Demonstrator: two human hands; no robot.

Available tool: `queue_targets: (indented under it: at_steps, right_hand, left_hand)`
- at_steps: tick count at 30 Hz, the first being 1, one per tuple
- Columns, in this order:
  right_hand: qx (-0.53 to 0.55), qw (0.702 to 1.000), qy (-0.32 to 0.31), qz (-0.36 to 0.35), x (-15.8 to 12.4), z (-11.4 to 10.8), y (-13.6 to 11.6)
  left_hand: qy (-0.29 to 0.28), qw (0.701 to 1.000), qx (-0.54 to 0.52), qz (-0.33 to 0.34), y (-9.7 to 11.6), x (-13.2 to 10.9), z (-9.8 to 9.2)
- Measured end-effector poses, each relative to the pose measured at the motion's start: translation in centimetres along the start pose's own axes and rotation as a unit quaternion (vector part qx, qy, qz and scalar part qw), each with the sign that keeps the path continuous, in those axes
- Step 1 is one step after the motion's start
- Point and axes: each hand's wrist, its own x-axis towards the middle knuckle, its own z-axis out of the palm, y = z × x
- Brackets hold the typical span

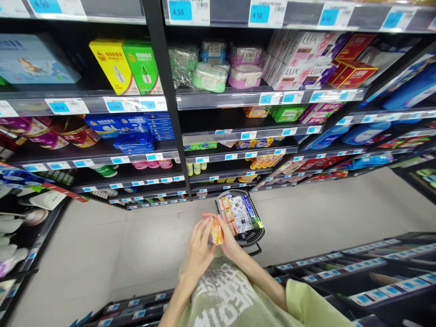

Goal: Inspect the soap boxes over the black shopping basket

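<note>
L hand (199, 240) & R hand (229, 240) both part-curled, fingers bent round a small orange pkg (217, 232), one hand each side. Pkg sits btwn them, held up in front of the shirt (225, 290), L fingers covering part of it; exact fingertip contact on R side can't tell. Black basket (255, 236) w/ orange pkgs (227, 214) & white-blue boxes (240, 212) is just past R hand, held pkg outside it.

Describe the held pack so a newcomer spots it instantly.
Find the black basket by the shelves. At its left edge in view, the left hand and right hand hold a small orange pack. Unlike the orange packs in the basket, it is held.
</note>
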Motion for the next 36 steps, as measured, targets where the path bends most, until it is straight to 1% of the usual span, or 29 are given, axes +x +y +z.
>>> queue_targets:
  at_steps: [2, 4, 6, 8, 9, 11, 13, 15, 16, 17, 19, 21, 23, 25, 27, 29, 31, 34, 36]
  right_hand:
    - [-0.024, 0.999, 0.02, 0.006, 0.2, -0.2, 0.3]
    - [-0.074, 0.995, 0.058, -0.016, 0.4, -0.6, 0.2]
    - [-0.125, 0.986, 0.098, -0.046, 0.7, -0.9, -0.2]
    - [-0.15, 0.982, 0.103, -0.051, 1.0, -1.2, -0.7]
    - [-0.155, 0.983, 0.09, -0.042, 1.1, -1.3, -0.9]
    - [-0.162, 0.986, 0.041, -0.01, 1.3, -1.6, -1.3]
    - [-0.172, 0.984, -0.034, 0.037, 1.5, -2.1, -1.6]
    - [-0.176, 0.975, -0.111, 0.084, 1.8, -2.7, -2.0]
    - [-0.174, 0.97, -0.14, 0.1, 2.0, -3.0, -2.1]
    - [-0.175, 0.966, -0.157, 0.104, 2.2, -3.4, -2.3]
    - [-0.193, 0.965, -0.161, 0.074, 2.8, -4.4, -2.8]
    - [-0.225, 0.964, -0.138, 0.017, 3.7, -5.5, -3.7]
    - [-0.244, 0.964, -0.093, -0.039, 4.9, -6.6, -5.3]
    - [-0.242, 0.965, -0.027, -0.094, 6.4, -7.7, -7.7]
    - [-0.241, 0.957, 0.048, -0.155, 8.4, -8.4, -11.0]
    - [-0.248, 0.935, 0.123, -0.221, 10.8, -9.0, -14.7]
    - [-0.254, 0.904, 0.179, -0.292, 13.5, -9.3, -18.2]
    - [-0.281, 0.861, 0.208, -0.369, 17.8, -9.6, -22.4]
    - [-0.301, 0.846, 0.204, -0.391, 20.4, -9.9, -24.4]
  left_hand:
    - [0.019, 0.998, -0.036, -0.039, -0.3, -0.4, 0.1]
    - [0.04, 0.991, -0.083, -0.092, -0.6, -0.7, -0.1]
    - [0.061, 0.976, -0.148, -0.147, -0.9, -0.9, -0.4]
    - [0.082, 0.956, -0.216, -0.179, -1.1, -1.0, -0.7]
    - [0.093, 0.948, -0.245, -0.183, -1.3, -1.0, -0.9]
    - [0.111, 0.937, -0.28, -0.178, -1.6, -1.1, -1.1]
    - [0.116, 0.932, -0.294, -0.177, -2.0, -1.3, -1.1]
    - [0.109, 0.927, -0.302, -0.195, -2.6, -1.7, -1.0]
    - [0.102, 0.923, -0.308, -0.208, -2.9, -1.9, -0.9]
    - [0.093, 0.92, -0.311, -0.221, -3.1, -2.1, -0.7]
    - [0.069, 0.918, -0.305, -0.244, -3.6, -2.3, -0.3]
    - [0.053, 0.922, -0.29, -0.252, -3.9, -2.2, 0.1]
    - [0.055, 0.927, -0.277, -0.247, -4.0, -2.1, 0.4]
    - [0.061, 0.933, -0.264, -0.239, -4.3, -2.0, 0.6]
    - [0.058, 0.94, -0.245, -0.228, -4.7, -2.0, 0.7]
    - [0.048, 0.948, -0.229, -0.217, -5.2, -2.1, 0.8]
    - [0.038, 0.954, -0.212, -0.208, -5.4, -2.1, 0.9]
    - [0.017, 0.966, -0.178, -0.189, -5.2, -1.9, 1.0]
    - [0.0, 0.974, -0.152, -0.17, -4.7, -1.9, 1.1]
